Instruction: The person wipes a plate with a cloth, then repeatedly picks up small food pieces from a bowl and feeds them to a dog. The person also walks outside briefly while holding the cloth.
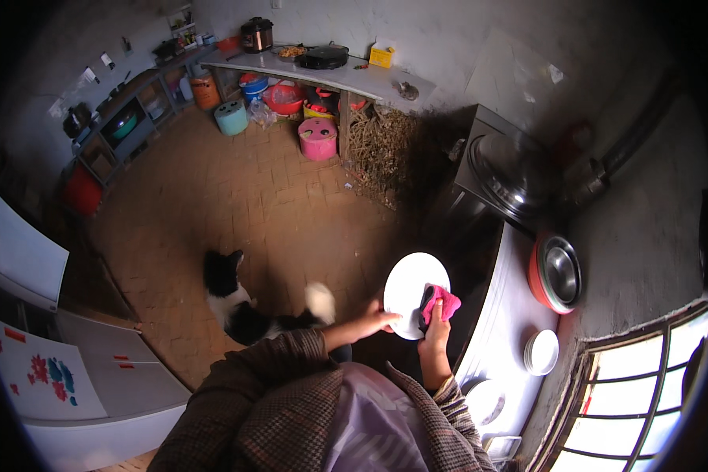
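Note:
A white plate [410,283] is held up in front of my body, over the floor beside the counter. My left hand [377,321] grips its lower left edge, the thumb lying on the plate's face. In my right hand [438,330] is a pink and dark cloth [442,302], pressed against the right part of the plate. The fingers behind the cloth are partly hidden. On the counter to the right stand a stack of white bowls [543,352] and, close to my right sleeve, a white plate or dish [485,401].
Nested basins [557,274] sit on the counter [489,312], below a metal stove [478,159] with a large pot. A black-and-white dog [242,301] is on the brick floor near my left arm. Brushwood [383,141] lies beneath the far table [383,82]. White cabinets [106,377] stand at left.

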`<state>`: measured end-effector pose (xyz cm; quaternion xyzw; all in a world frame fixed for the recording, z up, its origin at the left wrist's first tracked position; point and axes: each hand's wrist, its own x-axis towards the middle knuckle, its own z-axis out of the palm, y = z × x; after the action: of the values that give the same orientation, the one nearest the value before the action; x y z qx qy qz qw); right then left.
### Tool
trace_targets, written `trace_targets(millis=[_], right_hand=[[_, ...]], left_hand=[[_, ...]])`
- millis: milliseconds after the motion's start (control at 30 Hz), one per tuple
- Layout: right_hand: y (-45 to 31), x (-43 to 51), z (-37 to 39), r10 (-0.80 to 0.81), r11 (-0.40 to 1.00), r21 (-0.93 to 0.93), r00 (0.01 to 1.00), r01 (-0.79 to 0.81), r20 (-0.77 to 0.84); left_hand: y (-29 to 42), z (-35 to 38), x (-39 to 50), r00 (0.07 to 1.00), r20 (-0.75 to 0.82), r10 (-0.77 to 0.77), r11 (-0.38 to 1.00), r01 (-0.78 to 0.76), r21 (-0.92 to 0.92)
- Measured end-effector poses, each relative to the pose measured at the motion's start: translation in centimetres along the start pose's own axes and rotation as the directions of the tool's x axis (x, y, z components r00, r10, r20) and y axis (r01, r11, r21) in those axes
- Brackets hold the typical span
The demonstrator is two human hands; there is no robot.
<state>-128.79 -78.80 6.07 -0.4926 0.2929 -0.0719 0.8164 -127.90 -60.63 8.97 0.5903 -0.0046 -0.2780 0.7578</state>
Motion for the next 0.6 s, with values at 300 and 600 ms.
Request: trace_targets(millis=[300,600], right_hand=[[-1.3,9.1,8.7,0.045,0.967,-0.255,0.984,-0.001,0.170],[-2.5,24.0,27.9,-0.056,0.953,-0.281,0.974,0.117,0.219]], left_hand=[[5.7,-8.4,7.3,0.997,-0.049,-0.053,0.996,0.050,-0.068],[17.8,-23.2,20.7,0.997,-0.046,0.059,0.994,-0.063,-0.091]])
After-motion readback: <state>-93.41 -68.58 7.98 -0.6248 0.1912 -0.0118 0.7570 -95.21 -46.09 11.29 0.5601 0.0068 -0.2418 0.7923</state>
